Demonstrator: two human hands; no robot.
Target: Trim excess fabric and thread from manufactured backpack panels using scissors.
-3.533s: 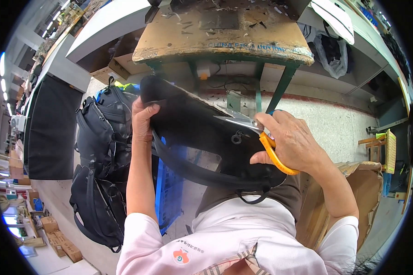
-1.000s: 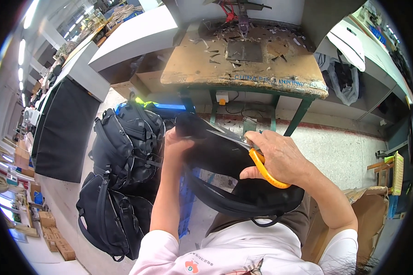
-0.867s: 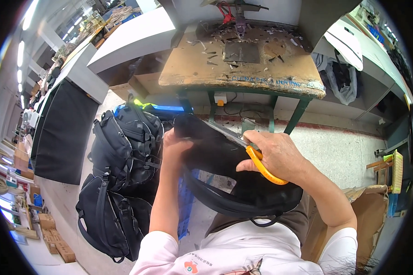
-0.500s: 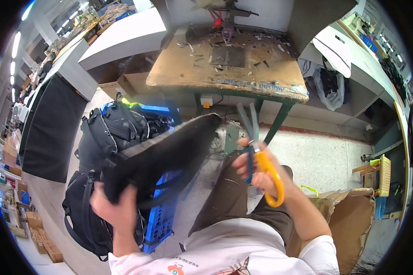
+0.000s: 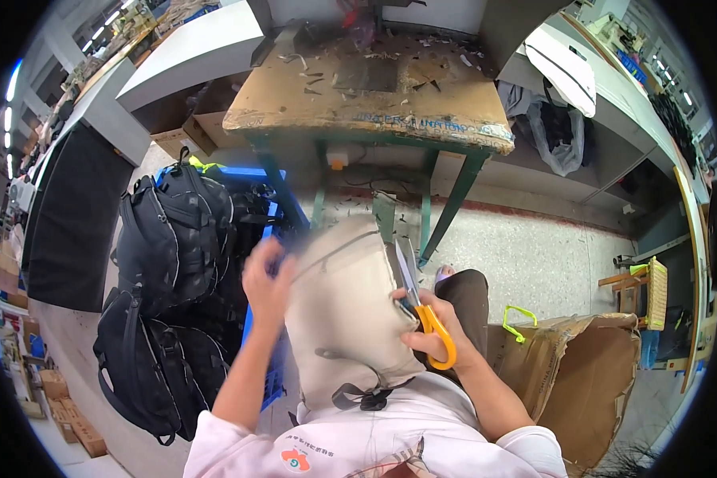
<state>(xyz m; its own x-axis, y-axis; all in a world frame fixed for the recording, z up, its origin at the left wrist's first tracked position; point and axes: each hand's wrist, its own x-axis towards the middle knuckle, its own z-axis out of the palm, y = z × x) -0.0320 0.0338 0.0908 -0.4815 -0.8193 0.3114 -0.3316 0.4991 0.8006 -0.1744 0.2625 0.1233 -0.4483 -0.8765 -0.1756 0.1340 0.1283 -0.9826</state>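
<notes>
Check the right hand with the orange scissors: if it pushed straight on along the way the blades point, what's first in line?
The right hand holds orange-handled scissors, blades pointing up and away along the beige fabric piece's right edge. Straight on, they would probably meet the green table leg first, though depth is unclear.

Orange-handled scissors (image 5: 424,312), seemingly beige bag (image 5: 344,311)

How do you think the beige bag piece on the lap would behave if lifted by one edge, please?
The beige bag piece would probably droop: it curves over the lap and shows soft folds. It looks light, as the left hand steadies it by one edge. Its dangling dark strap might snag.
</notes>
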